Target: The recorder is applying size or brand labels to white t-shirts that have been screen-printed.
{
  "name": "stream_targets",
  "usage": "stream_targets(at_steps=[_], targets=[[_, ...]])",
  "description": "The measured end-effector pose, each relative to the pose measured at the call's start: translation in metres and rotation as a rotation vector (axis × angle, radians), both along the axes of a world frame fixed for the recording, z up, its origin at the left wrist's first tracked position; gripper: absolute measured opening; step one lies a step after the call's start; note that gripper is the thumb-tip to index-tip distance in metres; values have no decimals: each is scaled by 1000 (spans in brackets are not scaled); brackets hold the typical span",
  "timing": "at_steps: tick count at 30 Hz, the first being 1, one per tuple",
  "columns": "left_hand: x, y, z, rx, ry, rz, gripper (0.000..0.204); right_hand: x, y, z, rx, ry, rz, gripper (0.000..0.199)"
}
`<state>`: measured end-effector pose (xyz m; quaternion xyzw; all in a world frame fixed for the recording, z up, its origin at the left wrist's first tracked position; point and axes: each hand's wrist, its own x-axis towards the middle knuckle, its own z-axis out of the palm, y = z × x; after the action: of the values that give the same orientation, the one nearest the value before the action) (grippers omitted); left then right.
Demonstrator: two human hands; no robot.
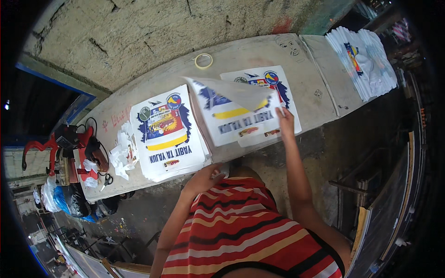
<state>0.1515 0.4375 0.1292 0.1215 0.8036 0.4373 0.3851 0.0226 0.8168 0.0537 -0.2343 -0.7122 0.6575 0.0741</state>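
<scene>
My right hand (286, 121) pinches the edge of a white printed sheet (227, 121), which is raised and bent over on itself. This sheet hangs between two piles on the table and partly covers the right one. The left pile of printed sheets (199, 153) lies near the table's front edge, its blue, yellow and red print upside down to me. The right pile (293, 111) bears the same print. My left hand (203, 181) is curled low by the table edge, against my striped top. Something pale shows at its fingertips, too small to name.
A roll of tape (203, 61) lies toward the wall. White paper scraps (123, 155), scissors (106, 181) and a red metal device (74, 143) occupy the table's left end. Folded white printed items (366, 69) are stacked at the far right. Plastic bags (74, 199) sit below left.
</scene>
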Motion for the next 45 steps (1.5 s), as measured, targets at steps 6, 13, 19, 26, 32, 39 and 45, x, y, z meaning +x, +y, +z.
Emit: stream_targets(at_steps=[6, 13, 19, 26, 32, 39, 45], targets=[[-27, 78, -22, 118, -19, 83, 50, 9, 115, -67, -155, 3, -91, 20], [-47, 109, -41, 9, -90, 152, 52, 8, 135, -93, -5, 42, 34, 20], [-59, 121, -91, -43, 26, 361, 65, 16, 141, -93, 98, -26, 131, 21], [-59, 138, -104, -95, 79, 363, 77, 26, 141, -66, 332, -25, 89, 29], [-61, 140, -121, -100, 64, 372, 76, 25, 130, -39, 884, -116, 68, 55], [-54, 117, -93, 56, 22, 395, 33, 36, 120, -35, 980, 28, 31, 59], [-40, -16, -41, 268, 278, 640, 16, 72, 16, 19, 280, 133, 81, 31]])
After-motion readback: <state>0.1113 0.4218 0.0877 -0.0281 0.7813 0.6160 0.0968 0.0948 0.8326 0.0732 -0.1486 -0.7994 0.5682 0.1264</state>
